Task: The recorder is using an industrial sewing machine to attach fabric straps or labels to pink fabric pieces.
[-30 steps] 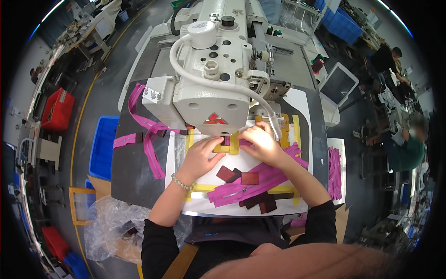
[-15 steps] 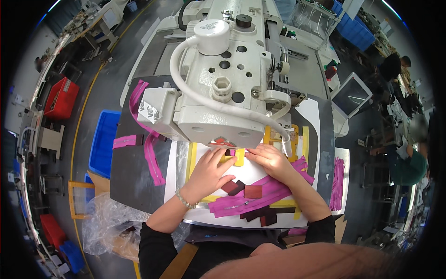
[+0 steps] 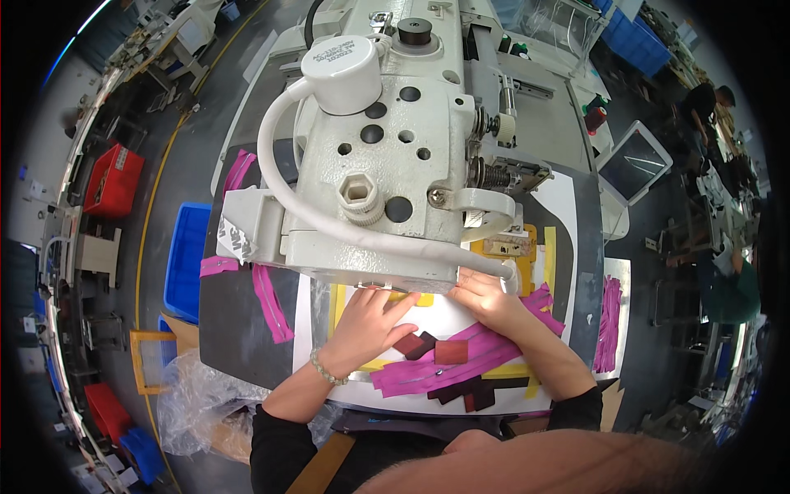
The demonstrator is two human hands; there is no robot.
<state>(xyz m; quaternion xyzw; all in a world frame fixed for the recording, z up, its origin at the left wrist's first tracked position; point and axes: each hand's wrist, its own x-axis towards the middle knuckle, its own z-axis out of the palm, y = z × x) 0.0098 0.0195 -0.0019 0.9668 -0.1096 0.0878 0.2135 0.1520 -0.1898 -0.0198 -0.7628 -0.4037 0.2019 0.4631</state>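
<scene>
Both my hands reach under the front of a white industrial sewing machine head (image 3: 370,255), which hides some fingertips. My left hand (image 3: 366,325), a beaded bracelet at its wrist, lies with thumb and fingers apart beside a yellow piece (image 3: 424,300). On its other side my right hand (image 3: 487,305) has its fingers stretched toward the machine; nothing shows in its grip. Magenta zipper strips (image 3: 420,375) lie below and beside the right forearm. Dark red patches (image 3: 450,352) sit on and around them. What lies under the machine head is hidden.
More magenta zippers hang over the dark table's left side (image 3: 270,305), and a bundle (image 3: 609,313) lies at the right. A blue bin (image 3: 188,263) and clear plastic bag (image 3: 185,395) are at the left. A tablet screen (image 3: 635,169) stands at the right.
My view has shifted toward the machine, so its head looks larger and lower and covers more of my fingertips and the yellow piece. My hands stay in nearly the same place.
</scene>
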